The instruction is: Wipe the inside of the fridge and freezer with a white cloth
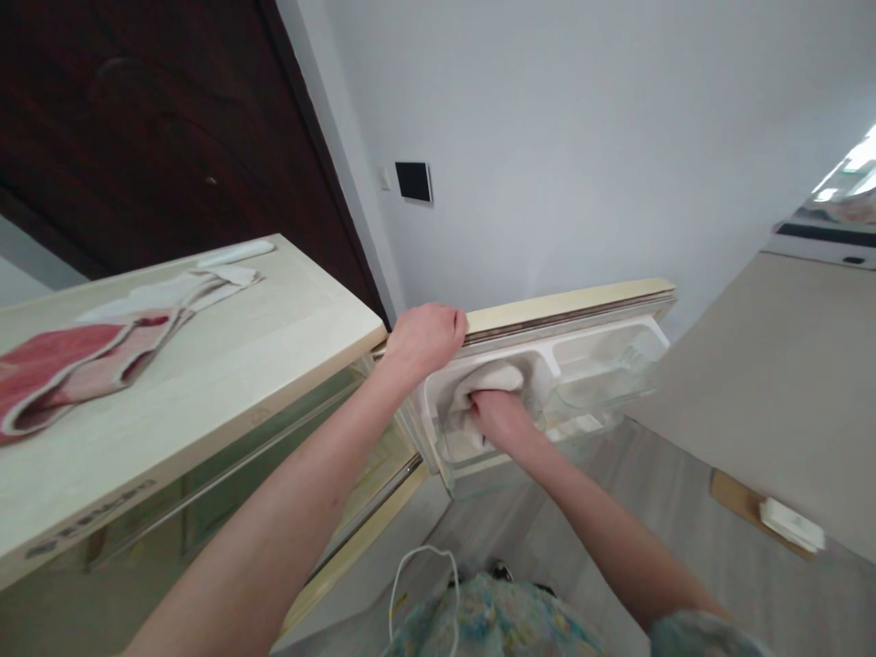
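A cream fridge stands at the left with its door swung open toward me. My left hand is closed around the door's top edge. My right hand is pushed into the upper door shelf, closed on a white cloth pressed against the shelf's inner wall. A clear plastic compartment sits to the right of the cloth in the same door.
A red and white cloth and a white tube-like object lie on the fridge top. A dark wooden door is behind it. A black wall panel hangs on the white wall. A grey counter is at the right.
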`<act>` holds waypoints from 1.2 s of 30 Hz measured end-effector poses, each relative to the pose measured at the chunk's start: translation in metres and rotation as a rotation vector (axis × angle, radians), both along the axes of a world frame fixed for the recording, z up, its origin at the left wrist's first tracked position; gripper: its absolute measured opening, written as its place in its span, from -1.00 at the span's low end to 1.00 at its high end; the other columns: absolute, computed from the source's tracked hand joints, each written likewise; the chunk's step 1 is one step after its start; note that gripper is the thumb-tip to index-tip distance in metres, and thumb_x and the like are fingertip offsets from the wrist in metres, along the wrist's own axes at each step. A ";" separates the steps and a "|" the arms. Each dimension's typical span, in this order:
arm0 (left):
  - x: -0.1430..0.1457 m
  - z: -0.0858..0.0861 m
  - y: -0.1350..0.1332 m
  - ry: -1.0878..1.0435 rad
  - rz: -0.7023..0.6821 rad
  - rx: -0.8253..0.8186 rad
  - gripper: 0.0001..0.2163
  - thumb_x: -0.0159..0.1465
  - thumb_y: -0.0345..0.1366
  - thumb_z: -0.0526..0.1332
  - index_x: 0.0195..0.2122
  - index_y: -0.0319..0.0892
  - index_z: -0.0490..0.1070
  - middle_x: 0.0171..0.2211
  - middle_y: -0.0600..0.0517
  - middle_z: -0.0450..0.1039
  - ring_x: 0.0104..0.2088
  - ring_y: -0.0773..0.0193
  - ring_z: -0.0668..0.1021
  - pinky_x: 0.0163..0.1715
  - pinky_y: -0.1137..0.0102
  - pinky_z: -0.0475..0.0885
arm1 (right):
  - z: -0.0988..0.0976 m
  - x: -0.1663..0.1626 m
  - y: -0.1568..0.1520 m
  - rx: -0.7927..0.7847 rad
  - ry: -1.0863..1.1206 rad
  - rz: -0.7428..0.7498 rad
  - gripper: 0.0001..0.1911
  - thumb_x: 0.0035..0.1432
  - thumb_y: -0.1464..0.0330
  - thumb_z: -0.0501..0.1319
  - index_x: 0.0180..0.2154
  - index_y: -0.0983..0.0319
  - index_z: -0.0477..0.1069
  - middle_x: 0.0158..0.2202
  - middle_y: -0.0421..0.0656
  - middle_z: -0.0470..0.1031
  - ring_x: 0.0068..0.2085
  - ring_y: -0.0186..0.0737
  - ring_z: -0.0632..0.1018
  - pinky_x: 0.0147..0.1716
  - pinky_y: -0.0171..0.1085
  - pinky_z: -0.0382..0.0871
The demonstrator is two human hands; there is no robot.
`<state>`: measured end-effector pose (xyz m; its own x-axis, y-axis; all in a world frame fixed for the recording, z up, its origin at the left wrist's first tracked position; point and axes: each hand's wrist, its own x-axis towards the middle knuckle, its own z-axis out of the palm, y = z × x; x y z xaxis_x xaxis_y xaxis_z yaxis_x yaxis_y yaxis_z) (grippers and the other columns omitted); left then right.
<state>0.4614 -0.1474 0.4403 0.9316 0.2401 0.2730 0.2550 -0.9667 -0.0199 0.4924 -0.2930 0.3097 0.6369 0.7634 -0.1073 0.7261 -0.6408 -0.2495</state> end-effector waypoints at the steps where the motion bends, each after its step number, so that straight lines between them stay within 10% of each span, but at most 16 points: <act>1: 0.000 0.000 0.000 0.004 -0.006 -0.001 -0.47 0.47 -0.17 -0.18 -0.28 -0.22 0.59 -0.24 -0.19 0.64 -0.23 -0.06 0.68 -0.23 0.16 0.56 | 0.004 0.006 -0.009 -0.016 -0.018 -0.083 -0.63 0.37 0.44 0.04 -0.07 0.36 0.61 -0.06 0.17 0.62 -0.04 0.11 0.65 -0.06 -0.10 0.50; 7: 0.000 0.001 0.000 0.015 -0.017 -0.007 -0.48 0.47 -0.19 -0.17 -0.25 -0.24 0.60 -0.24 -0.20 0.64 -0.22 -0.03 0.68 -0.23 0.21 0.55 | 0.031 0.012 -0.024 0.131 -0.149 -0.263 -0.65 0.45 0.37 0.01 -0.03 0.42 0.52 -0.05 0.23 0.59 0.01 0.12 0.62 0.04 -0.09 0.44; 14: 0.001 -0.002 0.001 -0.006 0.005 0.013 -0.48 0.48 -0.18 -0.16 -0.25 -0.22 0.61 -0.24 -0.19 0.64 -0.24 -0.05 0.68 -0.23 0.17 0.56 | 0.009 -0.021 0.017 0.307 0.065 0.187 -0.67 0.39 0.47 0.05 0.08 0.30 0.47 0.06 0.06 0.58 0.09 -0.04 0.58 0.10 -0.20 0.40; 21: -0.001 0.001 -0.002 0.016 -0.004 0.017 -0.47 0.49 -0.19 -0.17 -0.23 -0.23 0.61 -0.22 -0.19 0.64 -0.21 -0.03 0.68 -0.21 0.21 0.55 | -0.005 -0.032 0.016 0.228 0.039 0.299 -0.60 0.32 0.50 0.05 0.12 0.31 0.46 0.01 0.10 0.59 -0.05 -0.01 0.63 -0.09 -0.20 0.46; 27: -0.002 0.001 -0.002 0.017 -0.028 0.035 -0.47 0.48 -0.19 -0.19 -0.23 -0.22 0.60 -0.20 -0.19 0.64 -0.19 -0.04 0.67 -0.19 0.19 0.55 | 0.016 -0.017 0.007 0.382 -0.034 0.009 -0.67 0.28 0.50 0.06 -0.06 0.28 0.56 -0.08 0.04 0.62 -0.04 -0.04 0.61 0.01 -0.20 0.41; 36: -0.003 0.002 0.001 0.031 -0.038 0.014 -0.46 0.48 -0.18 -0.20 -0.23 -0.22 0.60 -0.22 -0.20 0.64 -0.21 -0.03 0.67 -0.21 0.21 0.54 | -0.002 0.008 -0.021 0.624 0.034 -0.541 -0.68 0.20 0.33 0.16 -0.02 0.31 0.37 -0.10 0.08 0.57 -0.10 -0.02 0.58 -0.04 -0.16 0.44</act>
